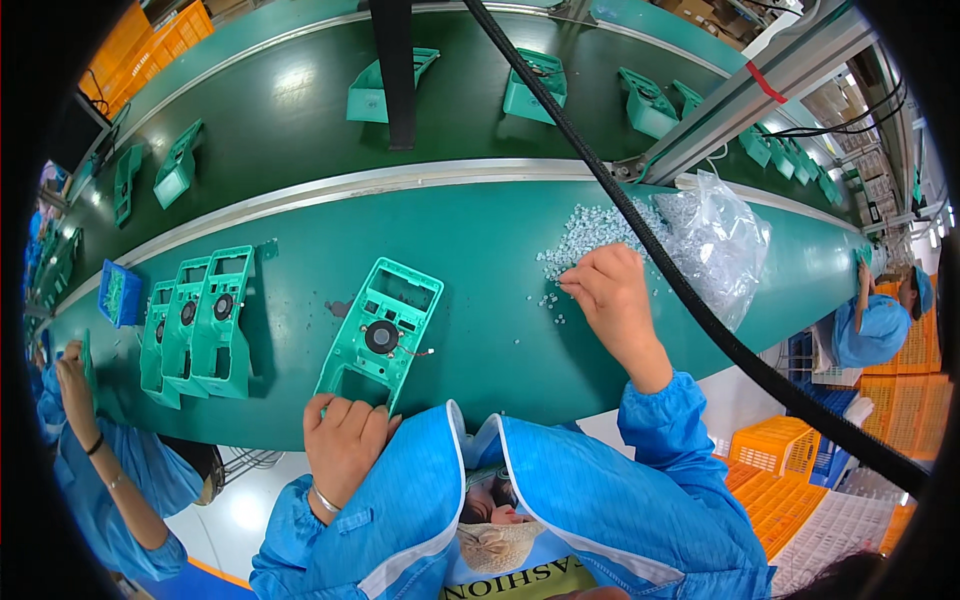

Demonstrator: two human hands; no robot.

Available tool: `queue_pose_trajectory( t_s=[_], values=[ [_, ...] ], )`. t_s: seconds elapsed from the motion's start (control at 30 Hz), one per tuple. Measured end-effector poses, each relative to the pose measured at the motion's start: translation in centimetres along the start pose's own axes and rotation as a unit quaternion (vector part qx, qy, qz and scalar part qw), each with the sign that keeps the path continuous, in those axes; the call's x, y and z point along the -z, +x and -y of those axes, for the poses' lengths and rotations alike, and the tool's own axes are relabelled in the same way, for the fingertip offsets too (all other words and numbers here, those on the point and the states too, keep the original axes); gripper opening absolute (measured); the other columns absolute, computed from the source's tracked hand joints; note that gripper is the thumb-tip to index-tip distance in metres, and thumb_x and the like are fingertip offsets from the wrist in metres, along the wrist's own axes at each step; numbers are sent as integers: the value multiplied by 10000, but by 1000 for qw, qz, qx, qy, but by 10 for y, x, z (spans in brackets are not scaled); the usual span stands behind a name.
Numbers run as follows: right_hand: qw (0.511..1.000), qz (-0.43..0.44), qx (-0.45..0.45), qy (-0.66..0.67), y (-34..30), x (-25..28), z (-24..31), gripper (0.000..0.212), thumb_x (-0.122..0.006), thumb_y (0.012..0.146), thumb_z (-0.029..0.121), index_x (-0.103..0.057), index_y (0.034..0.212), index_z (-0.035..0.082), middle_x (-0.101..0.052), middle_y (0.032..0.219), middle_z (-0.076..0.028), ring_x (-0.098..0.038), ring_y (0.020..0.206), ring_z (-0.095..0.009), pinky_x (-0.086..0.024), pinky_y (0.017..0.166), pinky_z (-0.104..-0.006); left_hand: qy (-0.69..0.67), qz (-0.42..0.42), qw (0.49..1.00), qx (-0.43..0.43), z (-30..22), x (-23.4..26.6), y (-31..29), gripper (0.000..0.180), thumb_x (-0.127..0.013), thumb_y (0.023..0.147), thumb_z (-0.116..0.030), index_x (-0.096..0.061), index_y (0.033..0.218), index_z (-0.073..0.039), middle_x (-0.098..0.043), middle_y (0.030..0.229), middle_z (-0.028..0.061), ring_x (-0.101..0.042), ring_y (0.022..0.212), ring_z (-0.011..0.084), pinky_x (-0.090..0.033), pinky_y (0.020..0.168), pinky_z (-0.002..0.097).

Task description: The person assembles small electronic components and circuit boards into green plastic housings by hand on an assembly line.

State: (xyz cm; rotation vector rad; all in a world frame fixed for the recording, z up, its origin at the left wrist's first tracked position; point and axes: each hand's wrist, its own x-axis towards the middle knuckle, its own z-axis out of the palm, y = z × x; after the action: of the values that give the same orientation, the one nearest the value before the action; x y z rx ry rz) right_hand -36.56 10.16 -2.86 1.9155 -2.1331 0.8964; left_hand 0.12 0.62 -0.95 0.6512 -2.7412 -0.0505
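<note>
green plastic housing [373, 363], one — lying aslant on the green bench [500, 270], before the person; round black part [381, 337] in its face. left hand [347, 440]: fingers clamped over the housing's near end. right hand [615, 297]: fingertips together at the edge of the heap of small pale pieces [590, 232]; whether they grip one, cannot tell. clear bag [727, 245], one — beside the heap.
</note>
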Motion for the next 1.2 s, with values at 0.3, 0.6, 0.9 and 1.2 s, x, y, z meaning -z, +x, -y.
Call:
queue_pose_trajectory(
  t_s=[0.3,0.6,0.9,1.2],
  values=[
    [997,1,61,-51,6,-1,6,197,-818,693,29,-728,851,106,-635,887,-38,-619,942,-271,-448,866,-437,-3,9,1000,29,-4,6,1,180,-778,815,-229,-657,882,-114,-541,770,24,-574,795,223,-464,917,448],
    [996,11,49,-70,9,3,18,143,-826,768,81,-712,854,84,-632,902,-73,-587,966,-311,-426,899,-456,-33,-25,999,18,-6,1,4,147,-752,799,-214,-635,827,-129,-529,750,18,-567,788,212,-467,890,423],
    [978,77,112,159,69,-42,110,127,-835,761,92,-778,866,138,-634,898,1,-586,960,-257,-414,923,-429,-21,-55,998,8,-9,-7,-2,115,-676,769,-164,-565,737,-156,-471,707,8,-532,738,191,-442,803,374],
    [975,94,82,183,83,-84,128,58,-820,797,110,-782,840,112,-641,841,-5,-590,938,-235,-416,930,-402,-8,-70,997,-10,-7,-13,-6,100,-656,748,-179,-562,734,-148,-469,705,10,-517,734,192,-419,760,369]
  ],
)
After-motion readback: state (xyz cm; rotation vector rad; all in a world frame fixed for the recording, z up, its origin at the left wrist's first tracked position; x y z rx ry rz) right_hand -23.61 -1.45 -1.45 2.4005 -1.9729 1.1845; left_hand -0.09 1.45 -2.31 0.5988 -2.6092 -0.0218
